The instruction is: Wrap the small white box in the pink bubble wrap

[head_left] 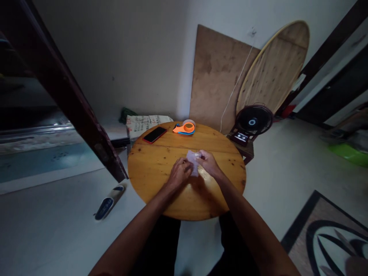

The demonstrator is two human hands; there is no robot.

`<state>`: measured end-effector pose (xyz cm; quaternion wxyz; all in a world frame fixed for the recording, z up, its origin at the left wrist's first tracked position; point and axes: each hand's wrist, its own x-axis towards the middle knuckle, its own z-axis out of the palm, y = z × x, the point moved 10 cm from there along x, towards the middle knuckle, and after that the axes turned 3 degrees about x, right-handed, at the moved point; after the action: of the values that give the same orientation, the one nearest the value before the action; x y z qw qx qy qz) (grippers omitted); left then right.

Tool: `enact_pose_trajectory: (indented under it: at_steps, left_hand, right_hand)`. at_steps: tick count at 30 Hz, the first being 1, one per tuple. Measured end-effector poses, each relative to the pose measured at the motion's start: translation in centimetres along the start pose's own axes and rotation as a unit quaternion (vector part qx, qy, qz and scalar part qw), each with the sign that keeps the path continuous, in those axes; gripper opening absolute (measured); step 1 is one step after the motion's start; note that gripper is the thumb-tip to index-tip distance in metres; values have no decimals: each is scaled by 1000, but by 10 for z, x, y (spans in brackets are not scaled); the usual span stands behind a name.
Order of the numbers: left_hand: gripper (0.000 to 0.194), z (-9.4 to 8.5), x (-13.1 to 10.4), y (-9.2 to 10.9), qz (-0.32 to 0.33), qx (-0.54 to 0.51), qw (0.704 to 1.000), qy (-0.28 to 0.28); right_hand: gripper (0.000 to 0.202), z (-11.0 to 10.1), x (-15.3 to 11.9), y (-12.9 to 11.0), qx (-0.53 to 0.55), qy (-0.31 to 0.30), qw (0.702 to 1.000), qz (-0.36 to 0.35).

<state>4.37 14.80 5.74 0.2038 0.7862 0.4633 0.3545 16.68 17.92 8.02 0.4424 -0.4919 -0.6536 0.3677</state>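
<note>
A small pale lilac piece (193, 160), thin like paper or plastic film, is held low over the round wooden table (143, 168). My left hand (180, 171) has its fingers curled at the left edge of this piece. With thumb and fingers closed, my right hand (209, 162) pinches its upper right side, where something clear and shiny shows; I cannot make out what that is. Farther back on the tabletop sit an orange and blue tape dispenser (185, 128) with a roll of tape and a black-screened phone (155, 134) in a red case.
Behind the table, a brown board (220, 73) and an oval wooden top (276, 61) lean on the wall. A black fan (253, 120) stands at the right on a small stool. A printed sack (146, 123) lies behind the phone. On the floor at left is a slipper (109, 202).
</note>
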Motion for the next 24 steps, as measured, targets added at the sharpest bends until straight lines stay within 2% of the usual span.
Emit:
enact_pose_trajectory:
  at_steps: [3,6,9,12,15,20,24]
  left_hand:
    - [21,-6,-6,-10,-59,8,997,43]
    - [43,-7,-10,-19,-91,-21,993,67]
    - [55,-2,-7,-17,-46,-58,995,61]
    - [43,4,-6,-17,-12,-71,996,47]
    - [34,5,-6,-15,6,-64,997,39]
    - [26,-1,-7,-4,76,-93,993,-20]
    - [36,-7,-11,-6,110,-124,984,-63]
  right_hand:
    - [19,2,-11,4,-9,-2,1000,6]
    - [15,5,-20,2,-35,-14,999,-7]
    - [17,10,-32,-9,-56,-2,997,-60]
    - [16,12,-50,-20,-96,43,987,-122]
    - [14,17,-67,-21,-129,63,978,-154]
    - [21,21,-79,-20,-168,60,965,-190]
    - [29,22,-82,-22,-184,37,958,-215]
